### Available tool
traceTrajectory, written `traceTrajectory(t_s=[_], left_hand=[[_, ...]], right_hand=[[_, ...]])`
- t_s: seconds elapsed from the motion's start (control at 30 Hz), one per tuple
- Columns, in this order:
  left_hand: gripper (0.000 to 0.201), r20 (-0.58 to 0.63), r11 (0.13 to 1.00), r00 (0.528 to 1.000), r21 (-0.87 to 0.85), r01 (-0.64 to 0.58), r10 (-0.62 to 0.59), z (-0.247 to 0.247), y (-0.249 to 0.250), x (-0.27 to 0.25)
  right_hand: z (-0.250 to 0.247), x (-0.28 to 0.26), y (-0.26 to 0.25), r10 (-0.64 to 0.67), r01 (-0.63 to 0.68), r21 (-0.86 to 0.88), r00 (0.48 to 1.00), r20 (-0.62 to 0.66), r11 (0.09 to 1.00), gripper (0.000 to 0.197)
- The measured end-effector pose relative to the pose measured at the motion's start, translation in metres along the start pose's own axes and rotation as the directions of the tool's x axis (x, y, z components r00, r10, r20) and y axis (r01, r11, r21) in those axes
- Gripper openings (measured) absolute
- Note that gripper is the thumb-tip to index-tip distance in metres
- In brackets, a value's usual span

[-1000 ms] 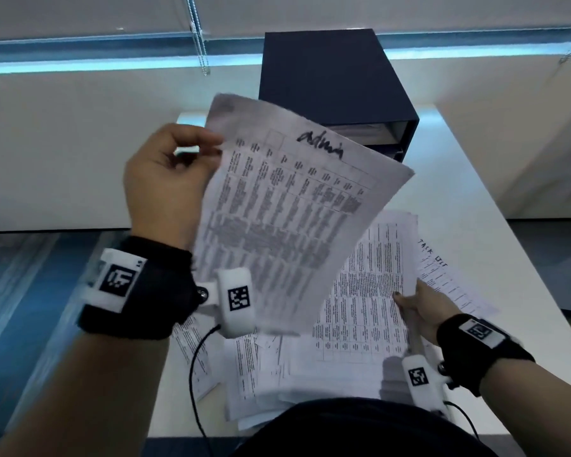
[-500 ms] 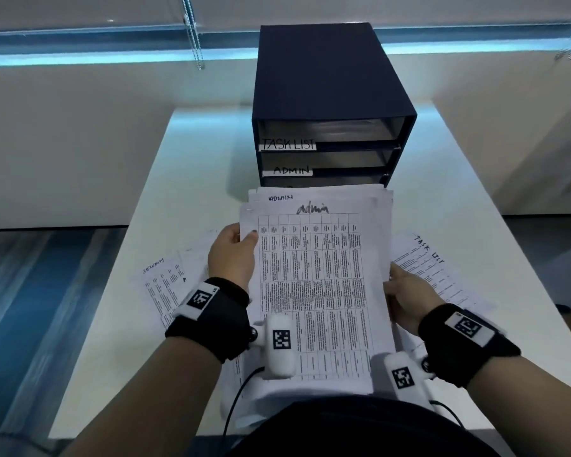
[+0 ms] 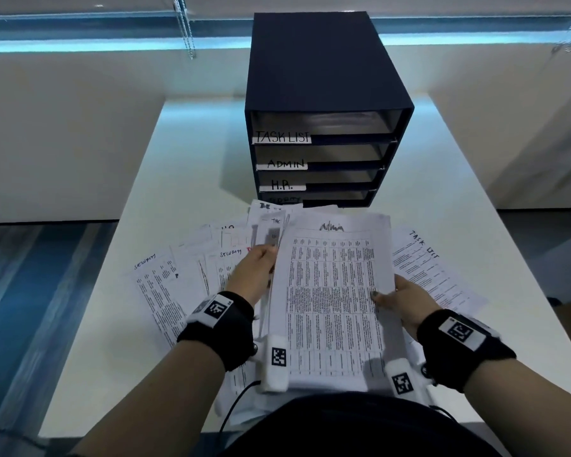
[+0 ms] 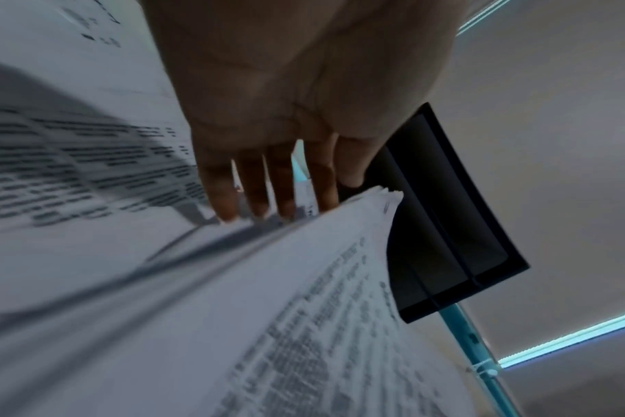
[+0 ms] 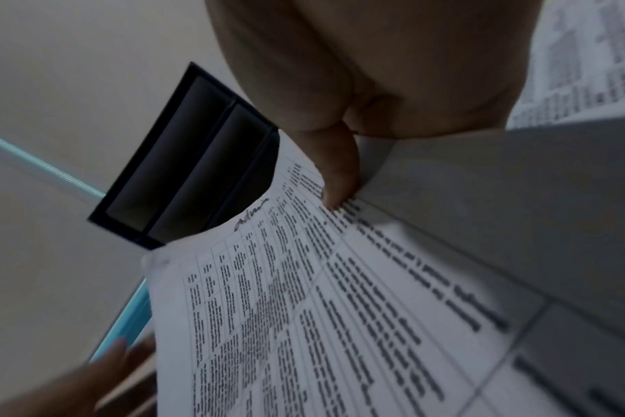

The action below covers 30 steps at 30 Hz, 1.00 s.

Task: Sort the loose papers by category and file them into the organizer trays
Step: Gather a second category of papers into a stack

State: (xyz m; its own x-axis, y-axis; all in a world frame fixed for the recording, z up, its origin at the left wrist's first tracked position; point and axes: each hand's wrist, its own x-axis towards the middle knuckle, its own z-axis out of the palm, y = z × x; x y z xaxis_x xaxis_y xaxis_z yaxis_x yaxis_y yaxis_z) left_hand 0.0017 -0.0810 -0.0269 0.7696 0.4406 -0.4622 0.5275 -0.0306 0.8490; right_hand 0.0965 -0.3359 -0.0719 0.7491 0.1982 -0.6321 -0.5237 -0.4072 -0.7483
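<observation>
A stack of printed sheets headed "Admin" (image 3: 333, 301) is held just above the table between both hands. My right hand (image 3: 397, 296) pinches its right edge, thumb (image 5: 339, 180) on the top page and the other fingers hidden beneath. My left hand (image 3: 261, 268) lies against the stack's left edge, its fingers (image 4: 254, 191) straight. The dark organizer (image 3: 317, 67) stands beyond the stack, with trays labelled TASK LIST, ADMIN (image 3: 282, 164) and H.R.; the lowest label is partly covered.
Loose sheets marked "Security" (image 3: 159, 285) fan out on the white table (image 3: 192, 166) to the left, and a "Task List" sheet (image 3: 432, 268) lies to the right. More papers lie under the stack. The table edge drops to floor on both sides.
The left hand brought the raised Admin sheet down onto the stack. Both hands then took the stack by its sides, and its left edge is now slightly raised.
</observation>
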Motion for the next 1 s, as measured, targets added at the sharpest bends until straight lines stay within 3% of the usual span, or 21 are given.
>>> traceTrajectory(t_s=[0.1, 0.2, 0.33, 0.47, 0.63, 0.73, 0.8, 0.9, 1.0], left_hand=[[0.020, -0.128, 0.985, 0.992, 0.170, 0.009, 0.014, -0.010, -0.018, 0.007], [0.032, -0.281, 0.988, 0.958, 0.117, 0.098, -0.062, -0.022, -0.032, 0.006], [0.047, -0.157, 0.990, 0.980, 0.051, 0.132, -0.123, -0.016, -0.036, 0.005], [0.039, -0.031, 0.963, 0.999, 0.270, -0.014, 0.023, 0.001, -0.028, -0.003], [0.029, 0.013, 0.919, 0.986, 0.360, -0.161, 0.168, 0.014, -0.037, 0.002], [0.023, -0.097, 0.916, 0.977, 0.375, -0.138, 0.187, 0.009, -0.044, 0.008], [0.023, -0.076, 0.943, 0.981, 0.298, -0.150, 0.180, 0.005, -0.041, 0.004], [0.027, 0.073, 0.974, 0.981, 0.126, -0.188, 0.180, 0.003, -0.034, -0.006], [0.016, 0.036, 0.987, 0.986, -0.036, -0.160, 0.161, 0.008, -0.027, -0.014]], right_hand=[[-0.013, 0.010, 0.013, 0.093, -0.090, 0.063, 0.995, -0.037, 0.994, 0.041], [-0.024, 0.020, 0.025, 0.131, -0.126, 0.087, 0.990, -0.055, 0.988, 0.044], [-0.030, 0.026, 0.037, 0.160, -0.155, 0.079, 0.985, -0.067, 0.985, 0.047], [-0.028, 0.030, 0.039, 0.155, -0.153, 0.032, 0.985, -0.073, 0.988, 0.045], [-0.029, 0.028, 0.038, 0.120, -0.120, 0.012, 0.989, -0.089, 0.993, 0.034], [-0.032, 0.027, 0.040, 0.123, -0.116, 0.080, 0.989, -0.083, 0.990, 0.032], [-0.033, 0.029, 0.042, 0.103, -0.100, 0.038, 0.990, -0.097, 0.994, 0.032], [-0.031, 0.031, 0.041, 0.102, -0.103, -0.003, 0.991, -0.091, 0.995, 0.033], [-0.028, 0.030, 0.037, 0.098, -0.101, -0.045, 0.992, -0.074, 0.994, 0.036]])
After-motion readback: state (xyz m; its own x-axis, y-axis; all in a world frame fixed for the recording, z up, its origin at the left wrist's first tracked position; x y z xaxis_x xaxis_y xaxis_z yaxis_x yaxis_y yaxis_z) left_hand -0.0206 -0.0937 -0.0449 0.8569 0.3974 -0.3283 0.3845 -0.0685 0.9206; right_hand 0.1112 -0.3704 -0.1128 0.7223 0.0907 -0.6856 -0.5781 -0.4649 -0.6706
